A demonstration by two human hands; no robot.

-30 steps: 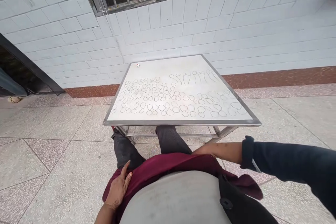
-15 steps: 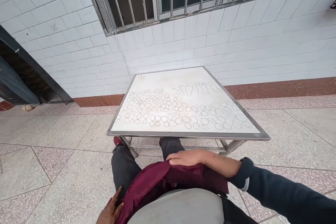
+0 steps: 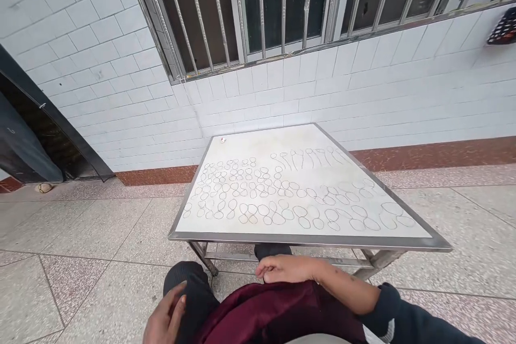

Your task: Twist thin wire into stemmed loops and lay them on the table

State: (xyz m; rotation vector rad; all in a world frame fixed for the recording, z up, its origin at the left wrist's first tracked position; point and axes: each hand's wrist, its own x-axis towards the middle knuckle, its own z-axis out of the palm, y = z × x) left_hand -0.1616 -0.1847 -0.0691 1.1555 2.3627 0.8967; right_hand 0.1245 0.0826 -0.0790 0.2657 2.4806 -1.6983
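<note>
My left hand [image 3: 166, 313] is at the lower left beside my dark trouser leg [image 3: 186, 285], its fingers apart and nothing visible in them. Across the maroon cloth [image 3: 274, 309] on my lap lies my right hand [image 3: 288, 269], fingers loosely bent and pointing left; I see no object in it. In front of both hands stands a white-topped table [image 3: 282, 137] with a grey metal edge. Rows of thin dark loops [image 3: 252, 209], many like figure eights, cover much of its top; whether drawn or laid there I cannot tell. Neither hand touches the table.
A small white and red item [image 3: 223, 140] sits at the table's far left corner. Behind are a white tiled wall [image 3: 250, 91] and a barred window [image 3: 282, 5]. A dark doorway [image 3: 36, 118] is at left. A dotted dark item [image 3: 503, 28] hangs at right.
The view has tilted up, so the table appears lower and larger. My left hand has come off the maroon cloth's edge. My right hand's fingers look more bent.
</note>
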